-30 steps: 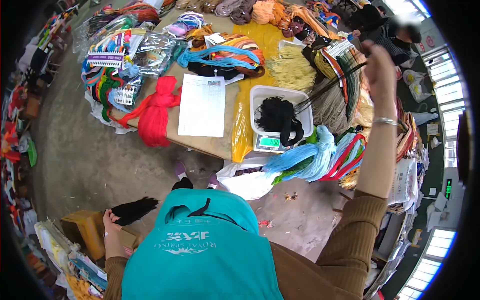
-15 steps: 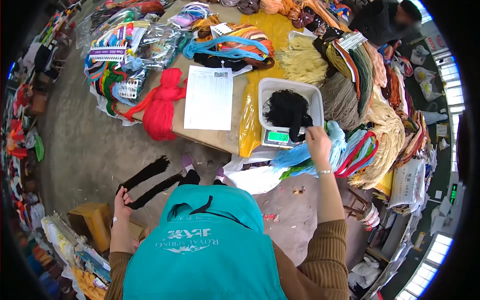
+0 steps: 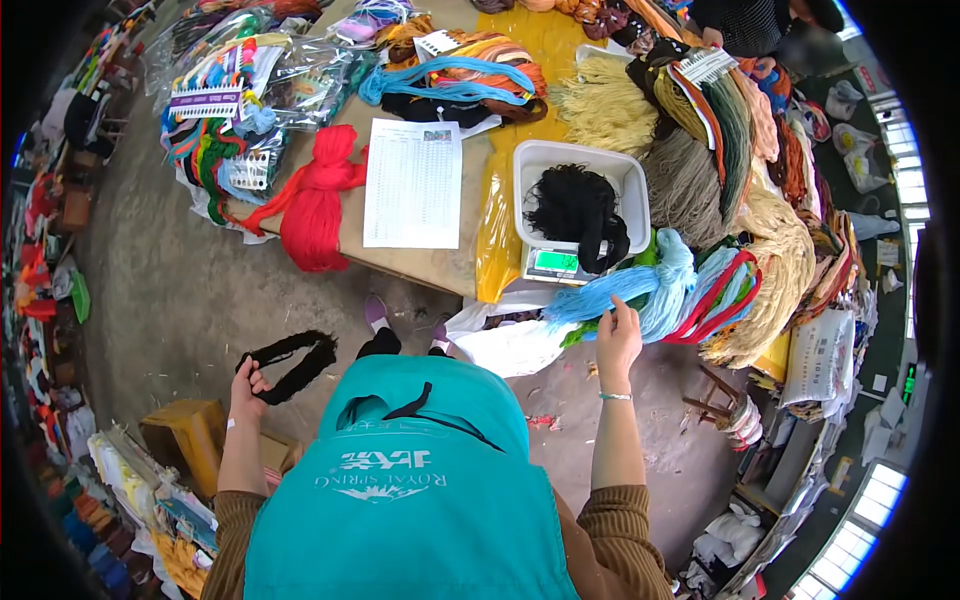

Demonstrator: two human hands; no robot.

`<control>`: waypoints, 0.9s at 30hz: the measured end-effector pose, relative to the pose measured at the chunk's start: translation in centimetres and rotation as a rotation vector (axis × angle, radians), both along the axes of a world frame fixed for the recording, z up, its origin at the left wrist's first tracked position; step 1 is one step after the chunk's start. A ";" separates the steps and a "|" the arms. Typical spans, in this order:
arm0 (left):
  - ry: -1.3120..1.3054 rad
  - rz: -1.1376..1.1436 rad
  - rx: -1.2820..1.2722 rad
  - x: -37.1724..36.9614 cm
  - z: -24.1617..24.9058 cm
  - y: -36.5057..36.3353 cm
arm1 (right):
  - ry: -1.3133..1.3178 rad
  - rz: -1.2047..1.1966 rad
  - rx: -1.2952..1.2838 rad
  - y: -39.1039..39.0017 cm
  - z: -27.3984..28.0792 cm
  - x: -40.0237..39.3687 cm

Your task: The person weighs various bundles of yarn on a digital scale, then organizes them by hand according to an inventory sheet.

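Observation:
My left hand point(image 3: 250, 388) is closed on a looped black yarn skein point(image 3: 305, 377) hanging over the floor at the left. Near the light blue yarn point(image 3: 625, 292), my right hand point(image 3: 619, 328) has its fingers partly bent; whether they touch that yarn or hold a strand is unclear. Just beyond it, a white plastic tub point(image 3: 636, 193) sits on a scale with a green display point(image 3: 556, 262). Black yarn point(image 3: 578, 212) lies in the tub, and part of it hangs over the near rim. A printed sheet point(image 3: 411, 185) lies left of the tub.
Red yarn point(image 3: 318, 220) lies beside the sheet on the table point(image 3: 420, 268). Bundles of blue, beige and grey yarn point(image 3: 685, 185) crowd the right side. A person point(image 3: 755, 25) is at the far right. A yellow box point(image 3: 183, 440) stands at lower left, a wooden stool point(image 3: 712, 395) at right.
My right hand has moved from the tub's near edge back toward me. The black skein in my left hand has swung into a rounder loop. More black yarn drapes over the tub's rim.

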State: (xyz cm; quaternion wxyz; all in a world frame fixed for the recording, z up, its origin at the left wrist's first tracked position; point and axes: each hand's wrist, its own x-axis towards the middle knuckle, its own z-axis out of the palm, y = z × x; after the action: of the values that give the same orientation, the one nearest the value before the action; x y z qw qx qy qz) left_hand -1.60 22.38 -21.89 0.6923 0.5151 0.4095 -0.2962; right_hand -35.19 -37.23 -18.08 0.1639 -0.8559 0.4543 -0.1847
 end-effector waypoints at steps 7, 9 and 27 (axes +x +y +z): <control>0.003 -0.026 -0.034 -0.5 0.3 0.4 | 0.138 0.064 0.144 -2.5 0.3 2.5; 0.010 -0.020 -0.036 -0.8 0.4 0.5 | 0.217 0.107 0.147 -3.2 0.0 3.2; -0.054 -0.131 -0.125 -2.4 3.8 -5.9 | 0.735 0.174 -0.129 -7.7 6.6 7.2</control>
State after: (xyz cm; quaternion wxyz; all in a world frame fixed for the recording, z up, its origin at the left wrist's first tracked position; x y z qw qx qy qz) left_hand -3.99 16.45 -18.13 0.7131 0.5044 0.3366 -0.3518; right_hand -28.02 -44.95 -11.44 -0.0492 -0.9089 0.3961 0.1208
